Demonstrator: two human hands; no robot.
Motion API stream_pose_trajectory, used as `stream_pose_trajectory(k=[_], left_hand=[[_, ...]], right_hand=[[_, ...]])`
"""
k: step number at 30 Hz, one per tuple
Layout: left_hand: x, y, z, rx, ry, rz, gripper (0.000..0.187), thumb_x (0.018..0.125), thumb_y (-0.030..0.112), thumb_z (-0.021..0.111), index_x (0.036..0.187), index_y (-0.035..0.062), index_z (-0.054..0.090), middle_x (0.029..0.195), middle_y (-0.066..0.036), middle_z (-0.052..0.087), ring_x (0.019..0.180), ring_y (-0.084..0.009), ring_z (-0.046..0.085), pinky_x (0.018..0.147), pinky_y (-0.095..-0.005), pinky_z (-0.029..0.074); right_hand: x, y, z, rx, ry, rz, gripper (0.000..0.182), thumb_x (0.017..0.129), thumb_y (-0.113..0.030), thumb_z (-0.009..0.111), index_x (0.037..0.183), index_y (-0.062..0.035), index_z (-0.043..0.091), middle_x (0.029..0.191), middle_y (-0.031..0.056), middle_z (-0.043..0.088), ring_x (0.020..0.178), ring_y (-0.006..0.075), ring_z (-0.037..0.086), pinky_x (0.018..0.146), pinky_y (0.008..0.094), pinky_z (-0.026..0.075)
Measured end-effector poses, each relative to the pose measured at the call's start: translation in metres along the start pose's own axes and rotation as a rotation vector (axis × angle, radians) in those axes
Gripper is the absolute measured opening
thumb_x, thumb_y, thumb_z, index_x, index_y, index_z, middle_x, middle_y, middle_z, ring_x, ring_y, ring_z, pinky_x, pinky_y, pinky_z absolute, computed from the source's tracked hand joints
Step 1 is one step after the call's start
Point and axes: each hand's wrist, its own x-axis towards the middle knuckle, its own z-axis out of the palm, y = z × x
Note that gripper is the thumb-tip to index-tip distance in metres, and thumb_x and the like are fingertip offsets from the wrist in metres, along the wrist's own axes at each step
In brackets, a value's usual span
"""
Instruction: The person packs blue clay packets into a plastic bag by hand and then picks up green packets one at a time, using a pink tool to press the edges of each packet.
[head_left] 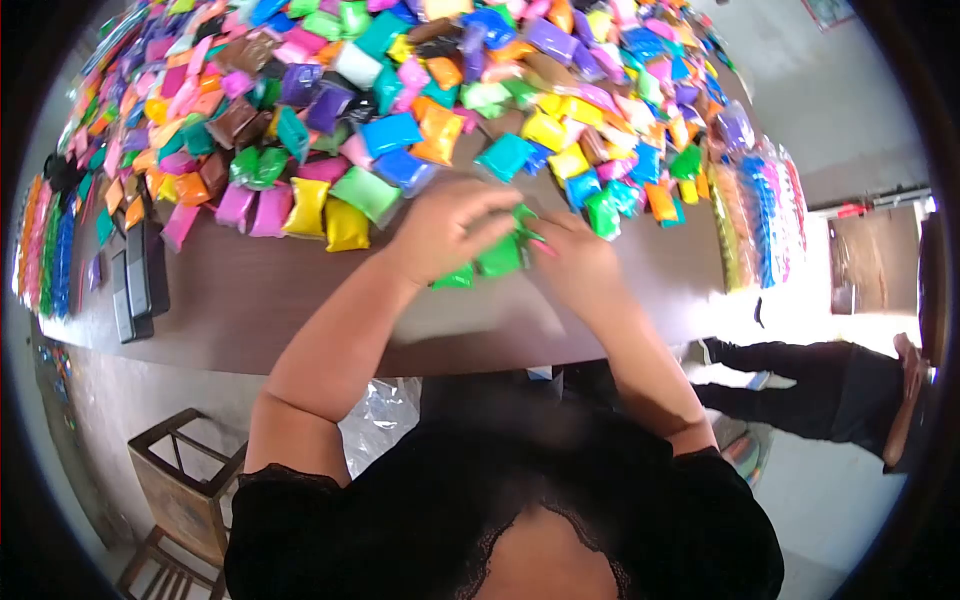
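Head view: you face the table (240,300), green packets (500,257) centred, nearer you than the heap (391,134).
Left hand (442,228): fingers half-curled at them; blur hides any grip.
Right hand (582,262): fingers bunched beside them; whether it pinches one cannot be told.
Green packets: slick-looking film, so a loose pinch could drop one.
Heap: close by, so a brushing knuckle could mix in look-alikes.

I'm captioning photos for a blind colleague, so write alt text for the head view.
A person's left hand and right hand, both blurred, are at some green packets over a brown table heaped with many-coloured packets. Another person in black shows at right.
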Motion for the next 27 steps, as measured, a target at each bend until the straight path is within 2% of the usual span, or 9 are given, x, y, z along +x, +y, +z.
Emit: stream_pose_trajectory(k=[2, 4, 8, 13, 17, 18, 19, 21, 27], left_hand=[[0.0, 0.005, 0.002, 0.061, -0.082, 0.018, 0.031, 0.088, 0.02, 0.071, 0.116, 0.0073, 0.067, 0.109, -0.011, 0.069, 0.103, -0.0285, 0.064, 0.091, -0.0387, 0.05], [0.0, 0.001, 0.006, 0.075, -0.162, 0.162, 0.035, 0.086, 0.023, 0.071, 0.117, 0.0076, 0.067, 0.114, -0.012, 0.067, 0.107, -0.0315, 0.063, 0.093, -0.0415, 0.05], [-0.003, -0.001, 0.005, -0.015, -0.199, 0.044, 0.036, 0.086, 0.024, 0.071, 0.118, 0.0078, 0.067, 0.118, -0.012, 0.066, 0.108, -0.0316, 0.062, 0.095, -0.0412, 0.049], [-0.005, -0.002, 0.005, -0.034, -0.15, -0.003, 0.04, 0.085, 0.024, 0.071, 0.122, 0.0086, 0.065, 0.118, -0.013, 0.066, 0.107, -0.032, 0.063, 0.093, -0.0403, 0.05], [-0.005, 0.005, 0.0, -0.025, -0.164, -0.064, 0.038, 0.087, 0.023, 0.071, 0.121, 0.0078, 0.065, 0.115, -0.013, 0.067, 0.103, -0.0312, 0.065, 0.088, -0.0395, 0.052], [-0.006, -0.005, 0.008, 0.03, -0.105, 0.042, 0.036, 0.088, 0.021, 0.07, 0.121, 0.0068, 0.066, 0.111, -0.012, 0.068, 0.099, -0.0301, 0.066, 0.084, -0.0387, 0.053], [-0.003, 0.0, 0.005, -0.052, -0.15, -0.059, 0.035, 0.088, 0.018, 0.069, 0.12, 0.006, 0.066, 0.107, -0.012, 0.068, 0.096, -0.0283, 0.067, 0.082, -0.0368, 0.054], [-0.004, 0.0, 0.005, -0.13, -0.097, -0.105, 0.033, 0.088, 0.012, 0.069, 0.12, 0.0054, 0.066, 0.105, -0.012, 0.069, 0.095, -0.0233, 0.069, 0.08, -0.0338, 0.054], [-0.004, -0.004, 0.006, -0.189, 0.02, -0.165, 0.029, 0.091, 0.012, 0.066, 0.118, 0.0044, 0.066, 0.102, -0.013, 0.07, 0.092, -0.0235, 0.069, 0.078, -0.0326, 0.054]], right_hand=[[-0.001, 0.011, -0.015, 0.004, 0.06, 0.144, 0.029, 0.088, -0.024, 0.067, 0.116, -0.0143, 0.067, 0.118, 0.0079, 0.065, 0.102, 0.0305, 0.065, 0.084, 0.0418, 0.054], [0.002, 0.042, -0.03, -0.181, 0.055, 0.299, 0.033, 0.089, -0.026, 0.067, 0.119, -0.0122, 0.065, 0.117, 0.0128, 0.065, 0.104, 0.0331, 0.064, 0.085, 0.0433, 0.053], [-0.017, 0.106, -0.016, -0.228, 0.036, 0.186, 0.039, 0.089, -0.028, 0.066, 0.123, -0.0099, 0.062, 0.115, 0.0147, 0.064, 0.105, 0.034, 0.063, 0.084, 0.0443, 0.053], [-0.009, 0.107, -0.014, -0.386, -0.087, 0.179, 0.037, 0.091, -0.029, 0.063, 0.123, -0.0095, 0.061, 0.112, 0.0154, 0.065, 0.101, 0.0348, 0.064, 0.082, 0.0463, 0.053], [0.002, 0.091, -0.02, -0.381, -0.154, 0.308, 0.032, 0.091, -0.033, 0.06, 0.112, -0.0083, 0.062, 0.107, 0.0174, 0.065, 0.094, 0.0371, 0.066, 0.077, 0.0483, 0.054], [0.0, 0.088, -0.024, -0.384, -0.137, 0.237, 0.033, 0.09, -0.034, 0.061, 0.11, -0.0073, 0.062, 0.105, 0.0179, 0.065, 0.093, 0.0376, 0.066, 0.077, 0.0482, 0.054], [-0.002, 0.085, -0.025, -0.385, -0.124, 0.165, 0.034, 0.09, -0.034, 0.061, 0.108, -0.0064, 0.062, 0.103, 0.0184, 0.065, 0.091, 0.038, 0.066, 0.076, 0.0481, 0.054], [0.0, 0.078, -0.027, -0.412, -0.139, 0.16, 0.031, 0.087, -0.034, 0.063, 0.1, -0.0065, 0.063, 0.099, 0.0186, 0.064, 0.088, 0.0381, 0.066, 0.075, 0.0484, 0.054], [0.001, 0.083, -0.029, -0.396, -0.071, 0.231, 0.025, 0.086, -0.03, 0.065, 0.091, -0.0062, 0.065, 0.097, 0.0157, 0.064, 0.084, 0.0341, 0.066, 0.073, 0.0468, 0.054]])
